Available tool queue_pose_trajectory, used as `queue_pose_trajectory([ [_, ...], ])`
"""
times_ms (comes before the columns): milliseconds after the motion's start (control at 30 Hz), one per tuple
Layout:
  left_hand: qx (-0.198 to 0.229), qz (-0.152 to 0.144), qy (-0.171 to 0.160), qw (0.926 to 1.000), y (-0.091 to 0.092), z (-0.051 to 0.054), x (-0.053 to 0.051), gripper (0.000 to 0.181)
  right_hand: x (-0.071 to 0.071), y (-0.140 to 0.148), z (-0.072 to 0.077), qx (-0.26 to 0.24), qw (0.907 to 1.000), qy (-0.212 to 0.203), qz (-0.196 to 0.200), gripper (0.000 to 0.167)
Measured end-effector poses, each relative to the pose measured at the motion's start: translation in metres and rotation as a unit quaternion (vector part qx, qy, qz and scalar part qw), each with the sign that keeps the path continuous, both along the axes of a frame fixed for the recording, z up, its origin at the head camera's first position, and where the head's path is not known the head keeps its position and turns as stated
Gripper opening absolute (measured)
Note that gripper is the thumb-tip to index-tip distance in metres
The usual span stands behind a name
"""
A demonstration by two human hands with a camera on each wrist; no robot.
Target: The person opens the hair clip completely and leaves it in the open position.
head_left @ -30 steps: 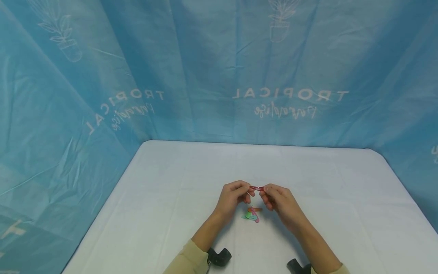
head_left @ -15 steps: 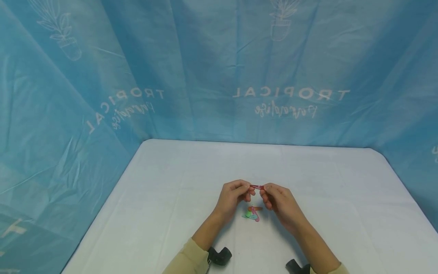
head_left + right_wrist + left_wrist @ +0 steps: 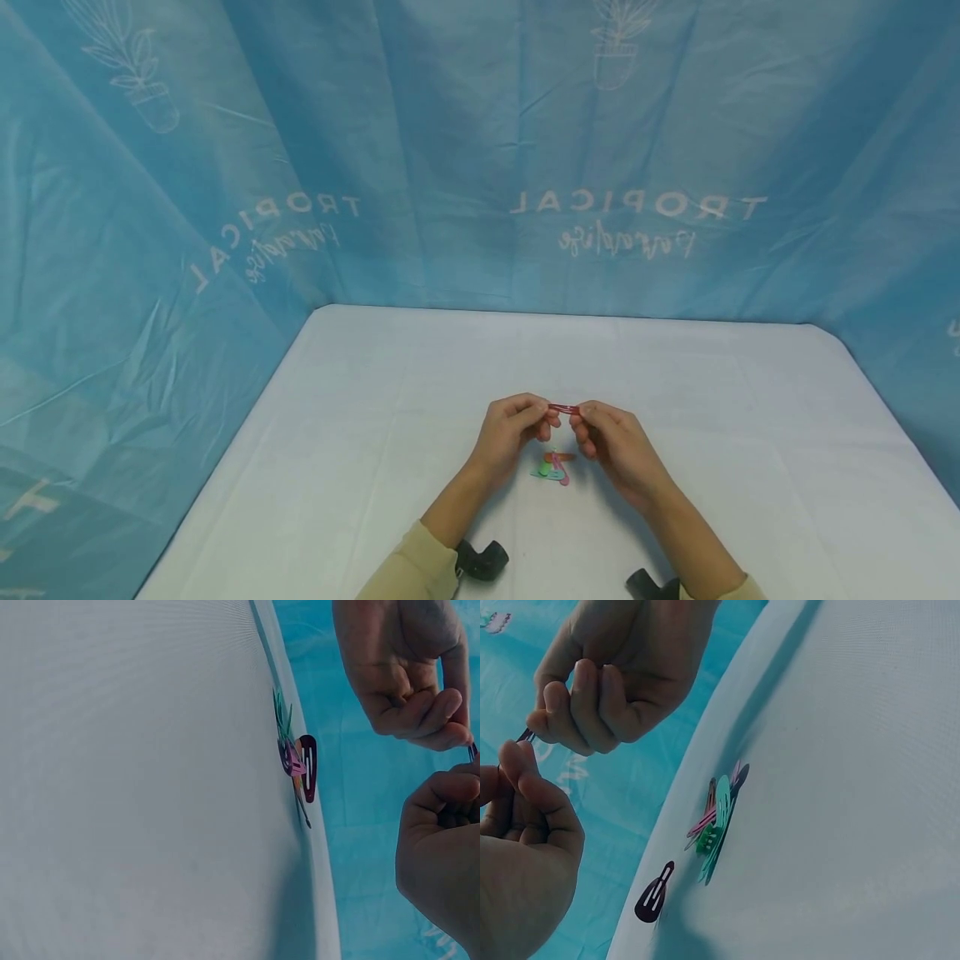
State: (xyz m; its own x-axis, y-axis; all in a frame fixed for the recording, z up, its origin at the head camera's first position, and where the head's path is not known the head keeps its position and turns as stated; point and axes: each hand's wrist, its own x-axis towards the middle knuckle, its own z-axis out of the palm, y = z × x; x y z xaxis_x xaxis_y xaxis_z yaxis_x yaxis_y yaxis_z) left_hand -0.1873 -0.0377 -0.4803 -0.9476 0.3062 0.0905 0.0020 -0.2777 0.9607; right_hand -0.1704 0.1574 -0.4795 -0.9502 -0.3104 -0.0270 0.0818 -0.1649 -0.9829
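Between my two hands a red snap hair clip (image 3: 563, 409) is stretched level above the table. My left hand (image 3: 517, 429) pinches its left end between thumb and forefinger, and my right hand (image 3: 611, 442) pinches the right end the same way. The fingertips cover both ends of the clip. Below them on the white table lies a small pile of snap hair clips (image 3: 553, 468), with orange, green, teal and pink ones overlapping. The left wrist view also shows a dark hair clip (image 3: 654, 894) lying apart from the pile.
A white cloth-covered table (image 3: 420, 375) spreads around the hands. Blue printed curtains (image 3: 450, 150) hang behind it and along its left side. Black wrist devices (image 3: 482, 562) sit at both forearms, close to the table's surface.
Almost nothing differs. Both hands stay in place holding the red hair clip, and the pile below has not moved.
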Motion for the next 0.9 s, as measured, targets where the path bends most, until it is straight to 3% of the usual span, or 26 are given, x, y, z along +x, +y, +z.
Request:
queue_pose_trajectory([
  [233,-0.002,-0.002,0.012,0.9999,0.0000,0.0015,-0.0002,0.033,0.0010,-0.0001,0.0000,-0.006,0.9999,0.013,-0.002,0.033],
  [500,0.018,-0.009,-0.007,0.9998,0.0015,0.0014,0.0016,0.033,0.0019,-0.0013,0.0010,-0.012,0.9998,0.014,-0.003,0.035],
  [900,-0.050,0.019,-0.011,0.9985,0.0013,-0.0022,-0.0007,0.028,-0.0012,-0.0026,0.0002,0.023,0.9992,-0.026,-0.020,0.040],
])
